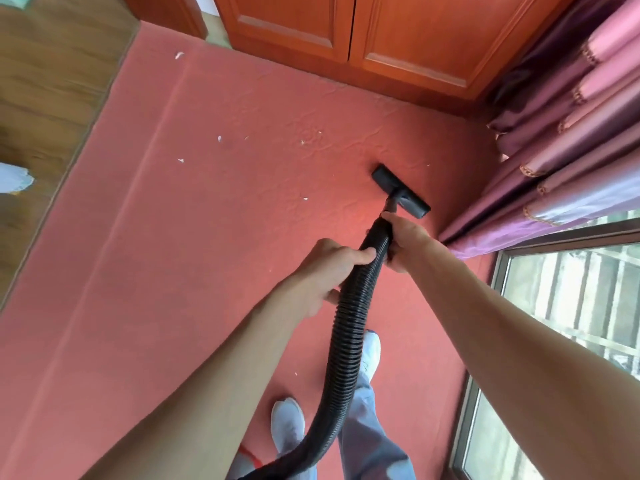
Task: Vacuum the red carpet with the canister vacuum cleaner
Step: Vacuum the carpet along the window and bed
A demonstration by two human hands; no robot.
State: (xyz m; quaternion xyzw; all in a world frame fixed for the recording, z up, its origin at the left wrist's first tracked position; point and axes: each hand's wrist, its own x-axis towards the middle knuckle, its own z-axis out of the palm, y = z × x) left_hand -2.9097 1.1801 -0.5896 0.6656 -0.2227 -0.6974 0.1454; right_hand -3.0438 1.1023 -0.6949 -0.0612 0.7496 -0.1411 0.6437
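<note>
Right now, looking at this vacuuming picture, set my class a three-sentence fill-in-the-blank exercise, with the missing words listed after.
The left hand and the right hand both hold the black ribbed ____.
The floor nozzle rests on the ____ carpet.
Small ____ scraps lie scattered on the carpet.
Missing words: hose, red, white.

The head camera looks steeply down, close over the red carpet [173, 254].
</note>
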